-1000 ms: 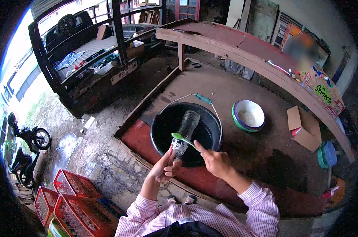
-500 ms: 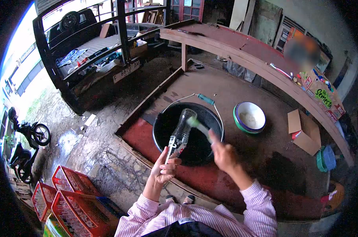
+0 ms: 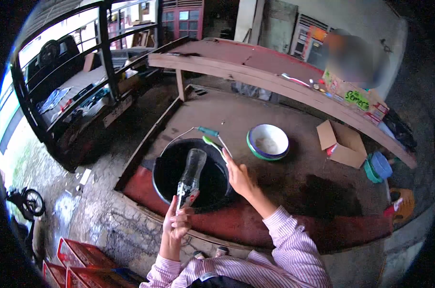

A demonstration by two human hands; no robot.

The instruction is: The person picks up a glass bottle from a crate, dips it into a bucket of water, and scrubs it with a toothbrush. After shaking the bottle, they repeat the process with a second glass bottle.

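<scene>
Over a black bucket (image 3: 163, 185) with a teal-gripped wire handle, my left hand (image 3: 177, 222) is closed round the neck end of a clear glass bottle (image 3: 193, 168) with a white and red label. The bottle is tilted, its base pointing up and away. My right hand (image 3: 239, 180) is closed on the handle of a green-headed brush (image 3: 212, 142), right of the bottle and above the bucket's right rim. The brush head is apart from the bottle. Right of the bucket sits a white bowl (image 3: 270, 139) stacked in a green one.
An open cardboard box (image 3: 344, 149) and blue and green tubs (image 3: 380, 165) stand to the right. A raised wooden shelf (image 3: 256, 79) runs across the back with a printed box (image 3: 356, 101). Red crates (image 3: 83, 254) stand lower left. A truck bed (image 3: 78, 86) is upper left.
The view has turned right, so the scene sits further left. The brush has moved away from the bottle's side, to its upper right. Both hands keep their hold.
</scene>
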